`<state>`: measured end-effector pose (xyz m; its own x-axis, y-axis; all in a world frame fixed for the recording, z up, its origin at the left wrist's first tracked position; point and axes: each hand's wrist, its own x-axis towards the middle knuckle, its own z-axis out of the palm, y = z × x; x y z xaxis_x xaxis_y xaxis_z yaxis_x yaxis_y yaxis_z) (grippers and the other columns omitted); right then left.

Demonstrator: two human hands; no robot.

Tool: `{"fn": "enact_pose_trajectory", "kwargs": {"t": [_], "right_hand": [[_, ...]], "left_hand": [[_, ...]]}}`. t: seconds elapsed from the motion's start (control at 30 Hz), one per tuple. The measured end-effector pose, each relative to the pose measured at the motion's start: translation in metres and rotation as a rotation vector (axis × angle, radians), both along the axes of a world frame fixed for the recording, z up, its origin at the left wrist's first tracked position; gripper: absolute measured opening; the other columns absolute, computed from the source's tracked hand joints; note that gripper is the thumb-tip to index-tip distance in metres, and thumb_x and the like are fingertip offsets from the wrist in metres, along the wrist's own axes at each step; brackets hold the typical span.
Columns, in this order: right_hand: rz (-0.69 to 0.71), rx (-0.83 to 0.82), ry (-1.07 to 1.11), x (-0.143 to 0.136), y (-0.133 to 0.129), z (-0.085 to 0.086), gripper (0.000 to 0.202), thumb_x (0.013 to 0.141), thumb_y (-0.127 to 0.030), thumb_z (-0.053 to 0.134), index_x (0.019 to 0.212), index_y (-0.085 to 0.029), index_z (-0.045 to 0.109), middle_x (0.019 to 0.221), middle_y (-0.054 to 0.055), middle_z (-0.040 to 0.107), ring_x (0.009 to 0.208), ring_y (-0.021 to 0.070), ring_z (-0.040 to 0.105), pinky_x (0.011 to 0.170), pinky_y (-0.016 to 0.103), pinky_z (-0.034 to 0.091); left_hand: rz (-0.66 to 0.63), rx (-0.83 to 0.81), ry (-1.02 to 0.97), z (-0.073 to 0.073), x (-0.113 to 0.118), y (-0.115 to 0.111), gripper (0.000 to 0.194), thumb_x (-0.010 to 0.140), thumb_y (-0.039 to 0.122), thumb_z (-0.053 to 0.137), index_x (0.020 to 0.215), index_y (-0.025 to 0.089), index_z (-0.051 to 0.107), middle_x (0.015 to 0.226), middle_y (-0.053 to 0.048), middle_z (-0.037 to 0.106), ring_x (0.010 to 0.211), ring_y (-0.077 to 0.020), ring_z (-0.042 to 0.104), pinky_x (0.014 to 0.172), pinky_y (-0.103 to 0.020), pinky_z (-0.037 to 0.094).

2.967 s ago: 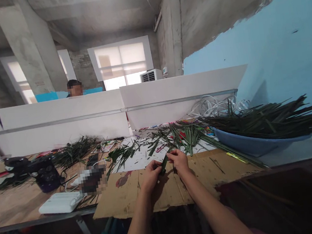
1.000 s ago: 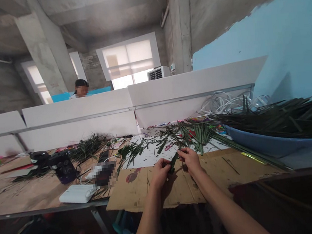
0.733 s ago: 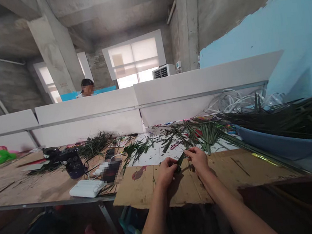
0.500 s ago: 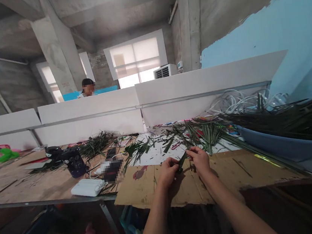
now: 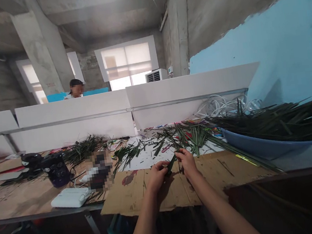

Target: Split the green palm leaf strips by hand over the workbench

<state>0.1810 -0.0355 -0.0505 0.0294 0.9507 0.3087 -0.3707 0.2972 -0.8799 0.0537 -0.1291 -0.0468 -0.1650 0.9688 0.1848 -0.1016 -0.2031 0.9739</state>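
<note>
A dark green leaf strip [image 5: 172, 163] is stretched between my two hands over a brown cardboard sheet [image 5: 208, 175]. My left hand [image 5: 158, 175] pinches its lower end between thumb and fingers. At the upper end, my right hand [image 5: 187, 161] is closed on the strip with its fingertips. Just beyond the hands, several cut green leaf pieces [image 5: 198, 137] lie scattered on a white surface. What the curled fingers cover is hidden.
To the right stands a blue basin [image 5: 247, 145] heaped with long green leaves [image 5: 281, 120]. A white box-shaped device [image 5: 70, 197] and a dark purple cup [image 5: 56, 173] are at the left. White partition panels [image 5: 155, 115] border the table's back; a person [image 5: 76, 89] is behind them.
My view has turned a little to the right, so the scene appears shifted left. Both hands keep hold of the leaf strip, and more of it shows between them.
</note>
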Motion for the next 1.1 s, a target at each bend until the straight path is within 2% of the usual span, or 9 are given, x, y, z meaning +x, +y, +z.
{"fn": "enact_pose_trajectory", "kwargs": {"t": [0.13, 0.33, 0.53, 0.8, 1.1], "right_hand": [[0.074, 0.002, -0.037, 0.001, -0.005, 0.004, 0.024, 0.061, -0.04, 0.072, 0.07, -0.02, 0.062, 0.054, -0.006, 0.052, 0.05, 0.012, 0.042, 0.05, 0.025, 0.032], [0.185, 0.0, -0.122, 0.004, -0.011, 0.009, 0.022, 0.059, -0.037, 0.074, 0.063, -0.02, 0.061, 0.061, -0.003, 0.059, 0.057, 0.0143, 0.05, 0.055, 0.026, 0.039], [0.27, 0.007, -0.199, 0.001, -0.013, 0.007, 0.019, 0.054, -0.03, 0.073, 0.064, -0.018, 0.064, 0.062, 0.0, 0.064, 0.056, 0.0155, 0.053, 0.055, 0.027, 0.042], [0.231, 0.023, -0.153, -0.004, -0.013, 0.009, 0.017, 0.055, -0.031, 0.071, 0.064, -0.019, 0.063, 0.057, -0.003, 0.06, 0.053, 0.014, 0.05, 0.052, 0.026, 0.041], [0.116, 0.025, -0.047, -0.005, -0.012, 0.008, 0.022, 0.059, -0.038, 0.071, 0.064, -0.02, 0.059, 0.061, -0.002, 0.059, 0.058, 0.0151, 0.051, 0.058, 0.026, 0.042]], "left_hand": [[0.005, -0.011, -0.021, 0.0, -0.001, 0.001, 0.033, 0.06, 0.022, 0.071, 0.092, 0.015, 0.076, 0.072, -0.005, 0.069, 0.057, -0.0137, 0.059, 0.054, -0.023, 0.045], [0.032, -0.02, -0.016, -0.005, -0.006, 0.006, 0.036, 0.061, 0.023, 0.07, 0.096, 0.014, 0.077, 0.072, -0.006, 0.07, 0.057, -0.013, 0.058, 0.053, -0.023, 0.042], [0.065, 0.001, -0.005, 0.002, -0.006, 0.001, 0.036, 0.062, 0.024, 0.071, 0.096, 0.015, 0.077, 0.073, -0.005, 0.071, 0.058, -0.0127, 0.057, 0.054, -0.022, 0.041], [0.023, 0.025, 0.001, 0.009, -0.002, -0.004, 0.03, 0.062, 0.026, 0.073, 0.091, 0.016, 0.075, 0.069, -0.003, 0.067, 0.056, -0.0111, 0.054, 0.054, -0.021, 0.041], [-0.012, 0.003, -0.01, 0.002, -0.002, 0.003, 0.031, 0.061, 0.028, 0.077, 0.09, 0.016, 0.074, 0.071, -0.003, 0.066, 0.057, -0.0121, 0.057, 0.053, -0.021, 0.044]]}}
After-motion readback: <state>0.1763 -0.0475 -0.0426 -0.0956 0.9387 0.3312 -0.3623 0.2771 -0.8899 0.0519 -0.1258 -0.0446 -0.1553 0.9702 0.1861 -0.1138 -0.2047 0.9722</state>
